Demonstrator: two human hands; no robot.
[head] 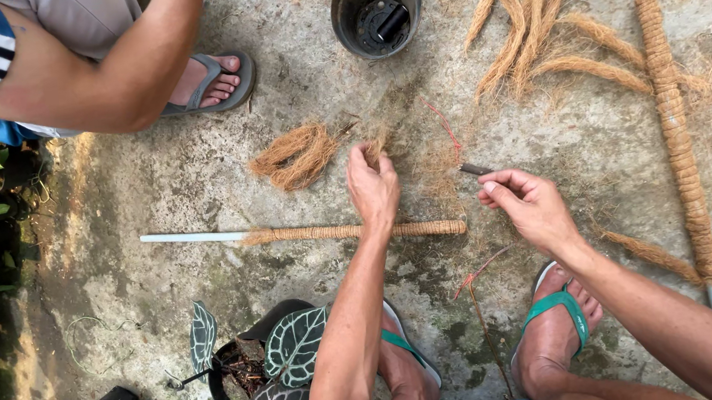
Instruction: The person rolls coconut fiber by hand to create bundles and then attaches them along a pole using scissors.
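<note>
My left hand (372, 186) pinches a tuft of brown coconut fibre (375, 148) just above the ground. My right hand (526, 202) grips a small dark tool (475, 168) that sticks out to the left of the fingers. Below both hands lies a white pole (192, 237) partly wrapped in coir rope (350, 231). A loose bundle of coir (296, 155) rests left of my left hand. A thin red string (446, 128) trails across the concrete between my hands.
A fully wrapped pole (678, 137) and several coir strands (543, 29) lie at the right. A black pot (375, 9) stands at the top. Another person's arm (97, 85) and sandalled foot (212, 77) are top left. A potted plant with veined leaves (292, 347) sits near my feet.
</note>
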